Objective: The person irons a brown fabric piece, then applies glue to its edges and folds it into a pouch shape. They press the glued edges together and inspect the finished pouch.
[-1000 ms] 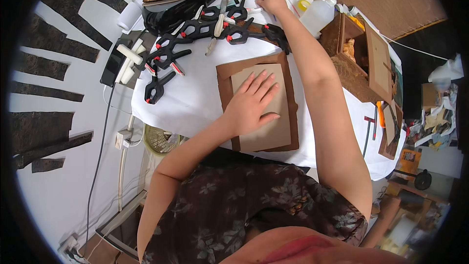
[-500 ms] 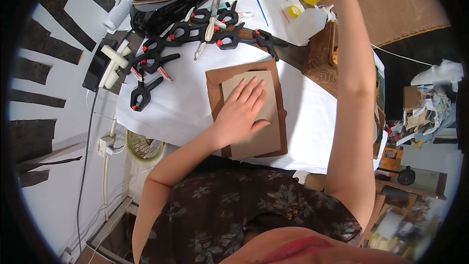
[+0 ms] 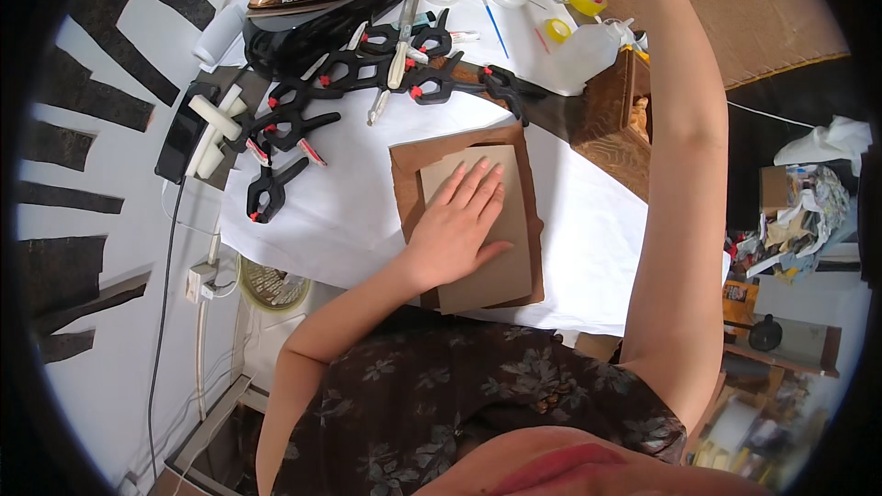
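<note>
White smooth sheet [image 3: 593, 257]: around the left hand [image 3: 452, 234].
Brown rough-edged sheet [image 3: 405, 174]: beneath the left hand, on the white smooth sheet.
Beige rectangular board [image 3: 507, 283]: directly under the left hand.
Left hand: open, flat, 4 fingers slightly spread, touching the board.
Right hand: out of view; cannot tell its grip.
Slim blue brush [image 3: 494, 28]: ahead of the left hand.

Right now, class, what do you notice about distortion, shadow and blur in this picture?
Head view: a dark, curved rim cuts off the corners; head view: a soft shadow lies on the white sheet, just right of the brown sheet; head view: the clutter at lower right looks blurred, the left hand fairly crisp.
</note>
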`<state>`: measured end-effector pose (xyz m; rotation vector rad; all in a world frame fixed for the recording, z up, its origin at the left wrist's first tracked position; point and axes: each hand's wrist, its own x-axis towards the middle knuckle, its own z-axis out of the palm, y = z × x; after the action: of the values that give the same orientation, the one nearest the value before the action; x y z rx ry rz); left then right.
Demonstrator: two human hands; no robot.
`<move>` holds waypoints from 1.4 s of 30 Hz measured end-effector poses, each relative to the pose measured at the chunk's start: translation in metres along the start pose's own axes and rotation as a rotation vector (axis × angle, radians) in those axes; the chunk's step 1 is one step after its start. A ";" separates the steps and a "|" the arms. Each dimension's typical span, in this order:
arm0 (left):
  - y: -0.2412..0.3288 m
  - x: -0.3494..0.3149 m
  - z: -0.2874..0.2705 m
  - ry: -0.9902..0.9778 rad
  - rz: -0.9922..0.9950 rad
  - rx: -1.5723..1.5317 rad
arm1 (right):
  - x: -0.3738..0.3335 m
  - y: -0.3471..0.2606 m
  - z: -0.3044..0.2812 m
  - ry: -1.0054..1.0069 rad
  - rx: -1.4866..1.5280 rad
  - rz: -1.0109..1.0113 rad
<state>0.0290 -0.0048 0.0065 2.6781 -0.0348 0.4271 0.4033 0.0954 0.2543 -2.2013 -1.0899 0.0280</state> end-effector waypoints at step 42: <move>0.000 -0.002 0.019 0.155 0.016 0.135 | -0.317 0.146 0.109 0.198 0.735 -0.064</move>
<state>0.0323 -0.0132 -0.0106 2.7686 0.0186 0.6625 0.2664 -0.1311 0.0027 -1.4752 -0.8573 0.1540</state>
